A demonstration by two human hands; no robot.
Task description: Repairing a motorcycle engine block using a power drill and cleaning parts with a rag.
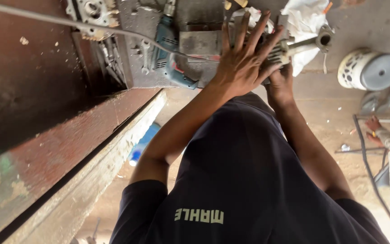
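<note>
- The desk [41, 90] is a worn, rust-red metal surface that fills the left of the head view, with a pale ledge along its edge; it carries the tools so that they lie within reach of both arms.
- A grey steel plate [199, 18] at the far end of the desk serves as the work spot, and a white cloth [305, 22] is bunched just beyond it, probably to catch oil or dirt.
- A white and grey drum-shaped thing [369, 70] lies on its side on the floor to the right, well apart from the work.
- A blue electric drill [170, 54] lies on its side on the plate, its grey cable running off to the left.
- The left hand [244, 58] lies flat with fingers spread wide, palm pressed on top of the ribbed metal part; it holds nothing closed, it seems to press the piece steady.
- The right hand [280, 83] reaches up from below, its grip closed around the lower side of the part, so the piece is braced between both hands.
- The ribbed metal part [280, 52], grey and finned with a tube end [325, 38] sticking out to the right, sits at the plate's near edge beside the cloth.
- A spanner [145, 56] lies just left of the drill.
</note>
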